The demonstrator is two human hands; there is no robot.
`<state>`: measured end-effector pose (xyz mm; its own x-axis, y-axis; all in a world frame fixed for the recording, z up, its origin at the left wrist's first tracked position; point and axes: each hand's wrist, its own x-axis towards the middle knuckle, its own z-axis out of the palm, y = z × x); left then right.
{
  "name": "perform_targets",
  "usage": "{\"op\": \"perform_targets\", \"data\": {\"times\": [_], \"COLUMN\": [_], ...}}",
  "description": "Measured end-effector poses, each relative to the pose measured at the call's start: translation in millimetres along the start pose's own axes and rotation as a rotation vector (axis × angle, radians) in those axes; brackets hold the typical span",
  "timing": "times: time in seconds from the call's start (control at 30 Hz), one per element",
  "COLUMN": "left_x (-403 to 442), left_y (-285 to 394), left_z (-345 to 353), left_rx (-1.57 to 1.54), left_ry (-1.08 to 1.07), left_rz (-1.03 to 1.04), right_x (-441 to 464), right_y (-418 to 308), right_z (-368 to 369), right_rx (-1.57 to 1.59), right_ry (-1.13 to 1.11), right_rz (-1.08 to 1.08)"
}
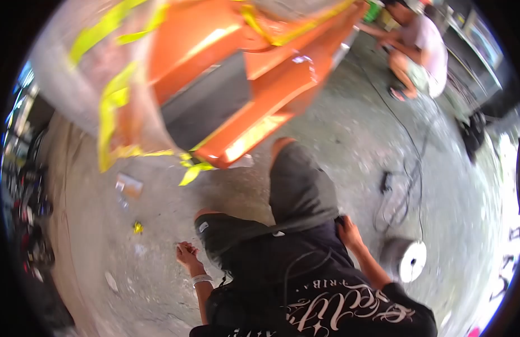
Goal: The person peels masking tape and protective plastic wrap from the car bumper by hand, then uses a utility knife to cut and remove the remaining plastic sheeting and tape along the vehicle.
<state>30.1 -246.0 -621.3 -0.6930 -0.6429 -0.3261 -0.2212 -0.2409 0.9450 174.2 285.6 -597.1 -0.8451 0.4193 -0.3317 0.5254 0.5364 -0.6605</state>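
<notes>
My left hand, with a pale band on the wrist, hangs beside my left knee above the floor. Its fingers are curled in, and anything inside them is too small to make out. My right hand is at my right hip, closed around or against something dark that blends with my shorts. Ahead of me stands an orange painted body panel with a dark grey section. Clear plastic sheeting covers its left side, fixed with yellow tape. Neither hand touches the panel.
A crouching person is at the upper right. A black cable crosses the floor toward a reel at my right. A small packet and crumpled yellow tape lie on the concrete floor at left.
</notes>
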Motion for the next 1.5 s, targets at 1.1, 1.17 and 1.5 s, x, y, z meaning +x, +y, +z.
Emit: {"op": "perform_targets", "data": {"times": [1.1,1.17,1.5], "left_x": [36,40,31], "left_y": [-46,-41,-45], "left_z": [-108,-104,-121], "left_rx": [1.114,1.044,1.039], "left_ry": [0.333,0.315,0.218], "left_rz": [0.486,0.398,0.429], "right_x": [44,46,51], "right_y": [-128,-125,-118], "right_z": [-111,-105,-85], "right_rx": [1.243,1.222,1.238], "right_ry": [-0.266,-0.276,-0.323], "right_rz": [-0.410,-0.416,-0.407]}}
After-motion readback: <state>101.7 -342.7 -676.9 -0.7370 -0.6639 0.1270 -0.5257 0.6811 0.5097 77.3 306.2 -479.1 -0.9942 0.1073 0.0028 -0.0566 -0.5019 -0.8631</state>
